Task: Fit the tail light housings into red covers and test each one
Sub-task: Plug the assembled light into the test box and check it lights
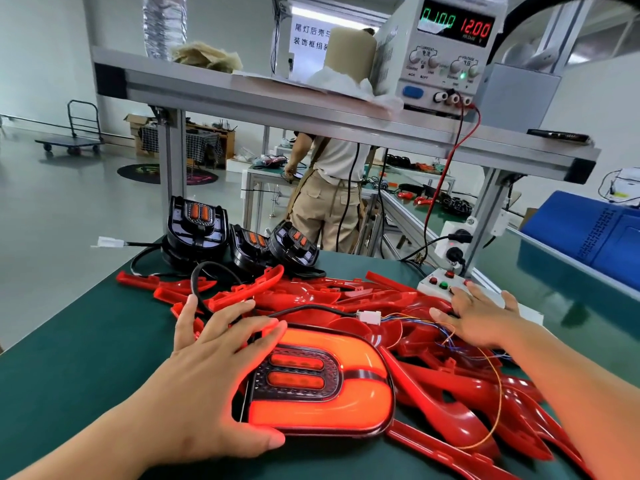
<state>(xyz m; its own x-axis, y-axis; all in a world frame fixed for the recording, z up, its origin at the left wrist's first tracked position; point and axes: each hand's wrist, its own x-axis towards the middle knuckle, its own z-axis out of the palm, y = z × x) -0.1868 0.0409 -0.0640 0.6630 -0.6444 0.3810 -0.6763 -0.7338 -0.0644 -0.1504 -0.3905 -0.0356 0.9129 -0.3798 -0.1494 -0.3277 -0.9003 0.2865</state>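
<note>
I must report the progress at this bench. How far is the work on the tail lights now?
Done: one tail light is assembled and glows red. In hand: the left hand grips it while the right hand rests at the switch box, so it is under test. Left: three black housings and the pile of red covers wait.

One lit tail light (322, 386), three unlit housings (197, 230) (251, 249) (294, 242), two hands (207, 386) (481, 317), uncounted red covers (450, 386).

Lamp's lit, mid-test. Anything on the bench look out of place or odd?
The lit tail light looks fine. Thin test wires trail loose over the jumbled red covers, where they could snag, and a white connector overhangs the far edge of the table.
</note>
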